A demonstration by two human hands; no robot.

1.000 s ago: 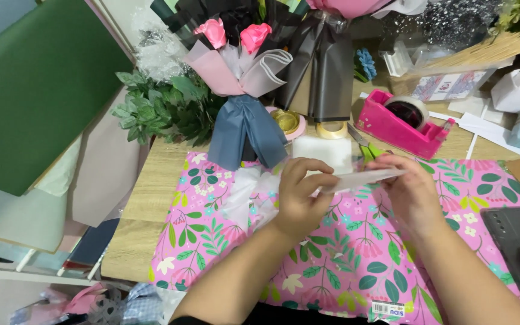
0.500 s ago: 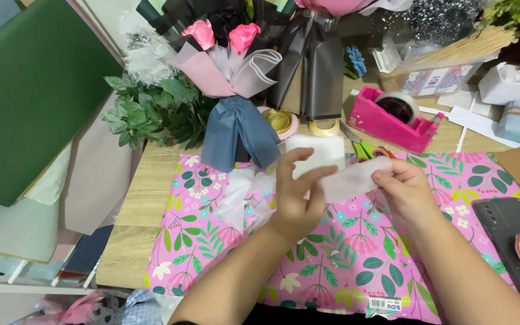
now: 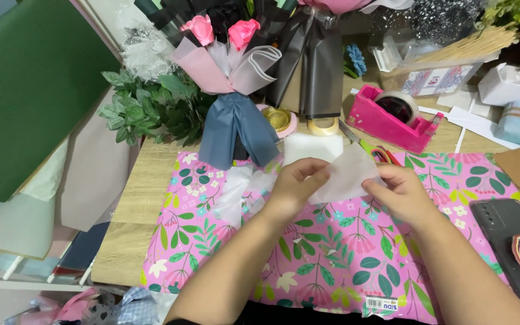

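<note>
Landmark: pink floral-print paper mat (image 3: 332, 265) on the wooden table (image 3: 139, 198). Behind it, pink-and-black wrapped bouquet (image 3: 242, 54) and pink tape dispenser (image 3: 392, 117). Since a second ago we have raised the translucent white paper sheet (image 3: 347, 174) from flat to upright above the mat's upper middle. Left hand (image 3: 293, 186) and right hand (image 3: 401, 192) pinch its edges; fingertips pressed together, sheet between them.
</note>
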